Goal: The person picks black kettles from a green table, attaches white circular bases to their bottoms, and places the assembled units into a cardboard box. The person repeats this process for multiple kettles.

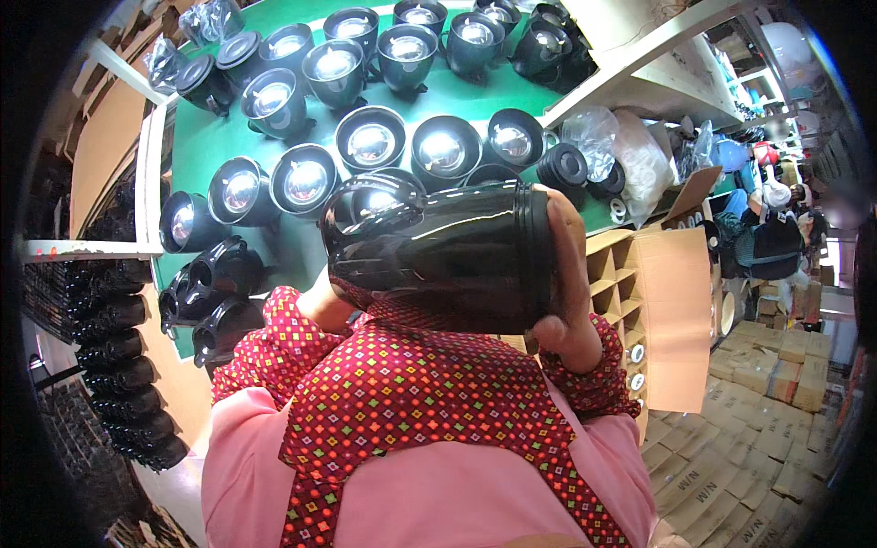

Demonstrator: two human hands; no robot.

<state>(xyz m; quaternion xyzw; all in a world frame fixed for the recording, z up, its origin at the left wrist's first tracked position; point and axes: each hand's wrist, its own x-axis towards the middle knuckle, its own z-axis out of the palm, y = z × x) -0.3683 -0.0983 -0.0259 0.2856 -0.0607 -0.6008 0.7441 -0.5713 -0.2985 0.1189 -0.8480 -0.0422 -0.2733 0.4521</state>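
A large glossy black jug [438,256] lies on its side close in front of my chest, with a darker ring-shaped rim at its right end. My right hand [568,260] is wrapped round that right end, fingers over the end and thumb below. At the lower left of the jug, my left hand [322,303] reaches behind it; its fingers are hidden. Just beyond, on the green table [311,247], stand several black jugs with shiny metallic insides, such as one jug [370,142] with its mouth facing up.
Black lids [562,164] and clear plastic bags [630,160] lie at the table's right. A divided cardboard box [671,310] stands near my right arm. More black jugs [219,269] lie at the left edge, beside a white frame post [91,250]. Flattened cartons [731,447] cover the right floor.
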